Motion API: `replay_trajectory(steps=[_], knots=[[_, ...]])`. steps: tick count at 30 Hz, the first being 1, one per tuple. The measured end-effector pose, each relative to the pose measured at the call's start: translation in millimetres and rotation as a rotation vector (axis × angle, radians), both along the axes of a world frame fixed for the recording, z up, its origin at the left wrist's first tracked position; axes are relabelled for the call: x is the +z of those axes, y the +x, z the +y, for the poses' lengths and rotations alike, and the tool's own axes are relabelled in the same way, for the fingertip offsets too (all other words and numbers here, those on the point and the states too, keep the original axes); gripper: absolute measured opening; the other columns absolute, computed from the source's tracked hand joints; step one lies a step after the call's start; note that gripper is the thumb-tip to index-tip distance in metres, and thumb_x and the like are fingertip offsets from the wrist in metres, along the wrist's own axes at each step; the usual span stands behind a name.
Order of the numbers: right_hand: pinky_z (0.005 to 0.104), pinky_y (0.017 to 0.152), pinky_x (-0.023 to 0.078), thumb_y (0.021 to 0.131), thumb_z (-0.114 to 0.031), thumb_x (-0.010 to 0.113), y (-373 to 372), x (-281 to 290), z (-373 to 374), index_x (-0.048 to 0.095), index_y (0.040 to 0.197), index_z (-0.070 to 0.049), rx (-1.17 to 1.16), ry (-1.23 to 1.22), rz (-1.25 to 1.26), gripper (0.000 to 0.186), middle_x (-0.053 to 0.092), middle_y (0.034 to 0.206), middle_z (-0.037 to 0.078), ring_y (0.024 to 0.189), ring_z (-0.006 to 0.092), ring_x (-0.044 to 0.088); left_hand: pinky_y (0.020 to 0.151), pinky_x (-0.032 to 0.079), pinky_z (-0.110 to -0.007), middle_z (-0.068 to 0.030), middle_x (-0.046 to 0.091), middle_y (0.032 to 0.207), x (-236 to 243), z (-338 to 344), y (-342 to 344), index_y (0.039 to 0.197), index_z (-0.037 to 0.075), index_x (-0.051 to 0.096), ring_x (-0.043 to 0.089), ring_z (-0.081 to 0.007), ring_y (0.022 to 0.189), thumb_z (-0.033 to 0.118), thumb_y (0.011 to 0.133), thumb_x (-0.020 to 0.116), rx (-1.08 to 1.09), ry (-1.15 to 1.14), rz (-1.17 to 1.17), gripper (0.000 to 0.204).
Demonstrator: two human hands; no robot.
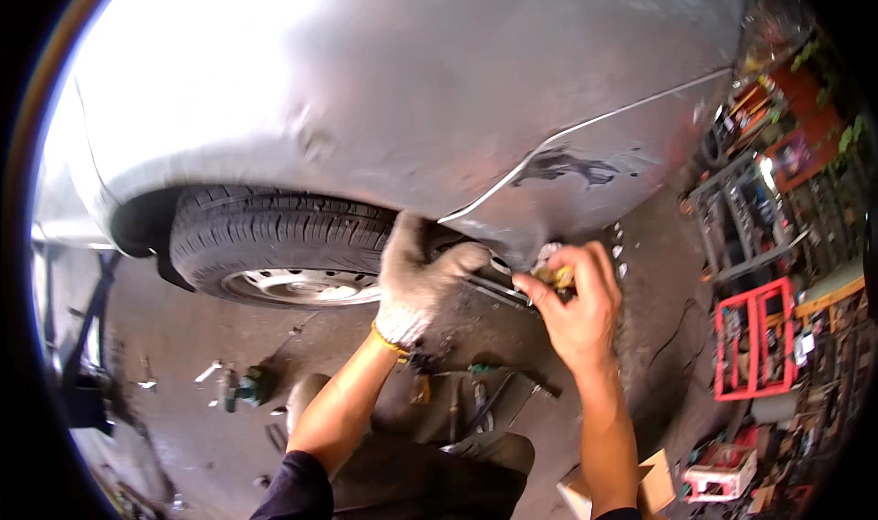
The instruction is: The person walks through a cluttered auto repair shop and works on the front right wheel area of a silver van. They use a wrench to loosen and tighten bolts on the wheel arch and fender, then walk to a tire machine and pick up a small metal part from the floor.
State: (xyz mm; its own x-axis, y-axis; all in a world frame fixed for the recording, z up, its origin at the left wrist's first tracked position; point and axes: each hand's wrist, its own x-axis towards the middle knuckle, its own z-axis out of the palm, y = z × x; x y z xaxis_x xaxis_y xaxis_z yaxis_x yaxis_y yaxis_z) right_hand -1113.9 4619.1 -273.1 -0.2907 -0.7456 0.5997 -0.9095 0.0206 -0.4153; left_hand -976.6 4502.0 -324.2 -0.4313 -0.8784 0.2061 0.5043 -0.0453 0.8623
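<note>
Sill trim runs dark along the car's lower edge, just behind the tyre, and both my hands meet at it. My left hand, in a grey work glove, lies flat with fingers spread on the edge where the wheel arch ends. My right hand, bare, pinches a small yellowish piece against the panel at 3 o'clock from the glove; what the piece is I cannot tell. The silver panel fills everything from 10 to 2 o'clock, with a dark smear above my right hand. Tools lie scattered on the floor at 6 o'clock, a green one at 8. A red crate stands at 4 o'clock, a cardboard box at 5.
</note>
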Motion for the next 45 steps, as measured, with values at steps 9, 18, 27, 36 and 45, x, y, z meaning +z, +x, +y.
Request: replay_trajectory(steps=[9,18,27,36,45], knots=[[0.0251,0.056,0.036,0.078,-0.022,0.081,-24.7,-31.8,-28.2,0.051,0.076,-0.002,-0.106,0.172,0.010,0.036,0.048,0.068,-0.002,0.064,0.0076,0.039,0.098,0.045,-0.033,-0.0123,0.056,0.128,-125.3,2.6,-49.6,0.138,0.003,0.046,0.057,-0.0210,0.114,0.020,0.082,0.075,-0.204,-0.371,0.022,0.066],[0.0241,0.064,0.038,0.086,-0.006,0.070,-10.4,-33.5,-36.9,0.046,0.079,-0.005,-0.026,0.201,0.009,0.025,0.047,0.075,-0.002,0.068,0.0079,0.039,0.097,0.047,-0.037,-0.0148,0.050,0.136,-214.8,-6.7,-64.9,0.131,0.007,0.052,0.054,-0.0344,0.119,0.007,0.081,0.067,0.014,-0.460,-0.104,0.052],[0.0221,0.070,0.039,0.089,-0.005,0.066,-10.7,-27.3,-29.6,0.047,0.085,-0.006,-0.100,0.292,-0.026,0.019,0.052,0.079,-0.002,0.074,0.0068,0.045,0.090,0.048,-0.043,-0.0175,0.061,0.112,-175.8,-17.4,-81.1,0.115,0.006,0.064,0.058,-0.0372,0.104,0.007,0.078,0.066,0.159,-0.556,-0.017,0.038],[0.0220,0.069,0.040,0.088,0.001,0.064,-3.2,-26.9,-35.6,0.047,0.085,-0.005,-0.049,0.289,-0.021,0.018,0.054,0.079,0.000,0.073,0.0077,0.046,0.086,0.051,-0.042,-0.0180,0.059,0.115,-177.9,-30.0,-89.9,0.126,0.007,0.055,0.060,-0.0361,0.103,0.008,0.080,0.059,0.129,-0.851,-0.087,0.046],[0.0224,0.075,0.037,0.093,-0.022,0.066,-11.0,-26.6,-30.9,0.053,0.096,-0.005,-0.095,0.326,-0.002,0.022,0.049,0.085,-0.004,0.081,0.0068,0.044,0.078,0.054,-0.041,-0.0180,0.064,0.101,-182.1,-24.6,-94.2,0.118,0.005,0.062,0.064,-0.0358,0.094,0.008,0.081,0.058,0.174,-0.674,0.002,0.038]])
